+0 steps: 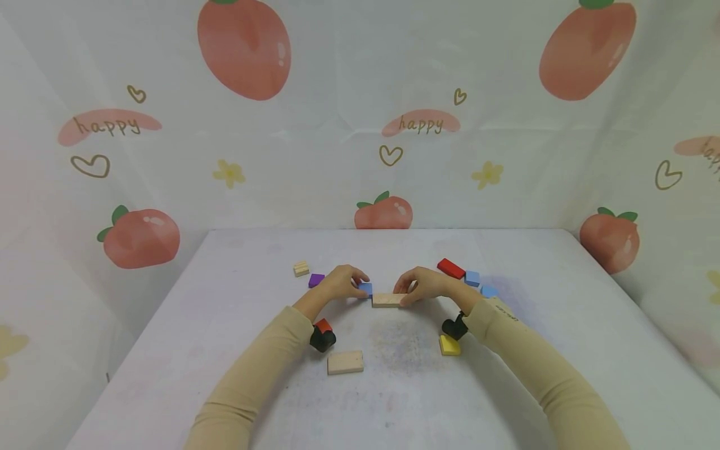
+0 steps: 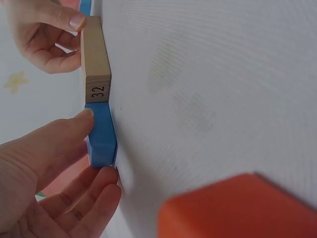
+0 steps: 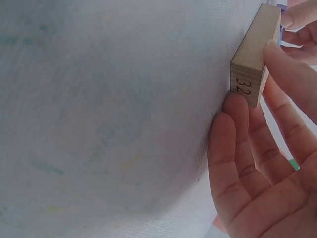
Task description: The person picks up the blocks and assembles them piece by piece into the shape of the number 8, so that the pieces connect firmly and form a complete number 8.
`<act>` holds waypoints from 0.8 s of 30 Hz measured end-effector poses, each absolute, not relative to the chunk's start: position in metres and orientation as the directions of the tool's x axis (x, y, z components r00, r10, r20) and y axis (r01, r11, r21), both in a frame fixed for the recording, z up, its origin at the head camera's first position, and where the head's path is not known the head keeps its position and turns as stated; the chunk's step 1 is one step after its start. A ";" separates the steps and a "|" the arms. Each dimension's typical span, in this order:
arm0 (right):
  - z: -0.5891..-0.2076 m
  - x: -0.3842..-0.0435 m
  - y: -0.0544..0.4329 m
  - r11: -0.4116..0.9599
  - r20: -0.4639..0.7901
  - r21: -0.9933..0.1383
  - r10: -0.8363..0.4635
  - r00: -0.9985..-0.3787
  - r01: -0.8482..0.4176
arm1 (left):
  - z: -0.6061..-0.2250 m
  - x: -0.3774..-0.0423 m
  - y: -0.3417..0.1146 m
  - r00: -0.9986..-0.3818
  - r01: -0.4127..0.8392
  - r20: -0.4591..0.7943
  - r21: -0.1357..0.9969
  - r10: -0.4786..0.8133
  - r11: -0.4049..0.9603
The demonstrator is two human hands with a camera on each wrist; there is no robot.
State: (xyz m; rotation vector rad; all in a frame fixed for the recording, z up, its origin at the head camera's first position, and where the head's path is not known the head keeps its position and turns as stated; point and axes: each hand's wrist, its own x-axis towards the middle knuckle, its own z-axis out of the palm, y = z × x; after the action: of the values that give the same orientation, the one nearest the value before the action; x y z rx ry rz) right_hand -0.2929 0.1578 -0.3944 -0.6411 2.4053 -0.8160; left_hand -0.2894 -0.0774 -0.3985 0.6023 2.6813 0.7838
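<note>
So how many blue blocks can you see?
3: one blue block pinched by the left hand, a second blue block beyond the right sleeve, and a third blue block closer to that sleeve. Others may be hidden.

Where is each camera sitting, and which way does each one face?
Head: worn on the head, looking forward and down over the table; left hand, right hand and both sleeves show.
Left wrist: worn there, facing the held blue block; both hands show.
Right wrist: worn there, facing the held wooden block; both hands show, the left partly.
Both wrist views show that wooden block.
</note>
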 end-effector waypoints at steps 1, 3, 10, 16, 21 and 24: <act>-0.394 -0.293 0.158 0.708 -0.318 -0.656 -0.574 -0.755 -0.262 | -0.398 -0.289 -0.078 -0.873 0.308 -0.151 0.567 0.463 0.764; -0.395 -0.293 0.158 0.711 -0.322 -0.655 -0.570 -0.756 -0.257 | -0.397 -0.288 -0.079 -0.874 0.302 -0.153 0.574 0.462 0.761; -0.395 -0.292 0.160 0.733 -0.337 -0.634 -0.548 -0.766 -0.246 | -0.390 -0.282 -0.091 -0.873 0.306 -0.125 0.611 0.472 0.730; -0.394 -0.292 0.162 0.743 -0.341 -0.625 -0.534 -0.774 -0.237 | -0.384 -0.272 -0.110 -0.883 0.310 -0.086 0.631 0.461 0.711; -0.394 -0.292 0.164 0.738 -0.336 -0.630 -0.540 -0.771 -0.242 | -0.384 -0.263 -0.127 -0.890 0.298 -0.072 0.654 0.450 0.695; -0.394 -0.292 0.164 0.739 -0.340 -0.631 -0.538 -0.771 -0.238 | -0.386 -0.257 -0.136 -0.884 0.314 -0.054 0.668 0.465 0.675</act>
State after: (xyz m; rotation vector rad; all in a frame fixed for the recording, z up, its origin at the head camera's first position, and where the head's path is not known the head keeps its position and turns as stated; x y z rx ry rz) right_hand -0.2916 0.1637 -0.3940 -0.5868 2.4254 -0.7836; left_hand -0.2573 -0.1361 -0.3860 0.6300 2.6692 1.0028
